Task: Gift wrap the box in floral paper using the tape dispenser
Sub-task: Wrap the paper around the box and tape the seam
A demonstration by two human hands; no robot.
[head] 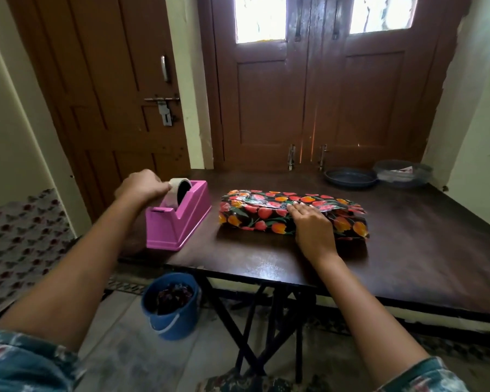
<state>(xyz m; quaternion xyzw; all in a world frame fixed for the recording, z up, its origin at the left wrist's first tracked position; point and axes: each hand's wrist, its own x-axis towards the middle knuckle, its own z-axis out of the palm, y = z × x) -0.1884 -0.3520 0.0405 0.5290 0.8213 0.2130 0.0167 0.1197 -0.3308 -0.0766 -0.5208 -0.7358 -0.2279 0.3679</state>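
Now, my right hand [311, 226] lies flat, fingers straight, pressing the paper [269, 200] seam down on the box [255, 222], mid-desk [408, 264]. My left hand [142, 187] curls on the tape [173, 193] in the dispenser [178, 227], just left of the box. The risk, I judge: if the right hand eases, the flap springs open, and a one-handed pull may drag the dispenser or tangle the strip.

Dark wooden bench [408, 264] on black crossed legs, centre right. At its far right corner a dark round dish [350, 178], with a clear bowl [402, 172] just beside it. Blue bucket [176, 323] on the floor, lower centre. Brown double doors [323, 103] behind; patterned cloth [20, 244] at the left edge
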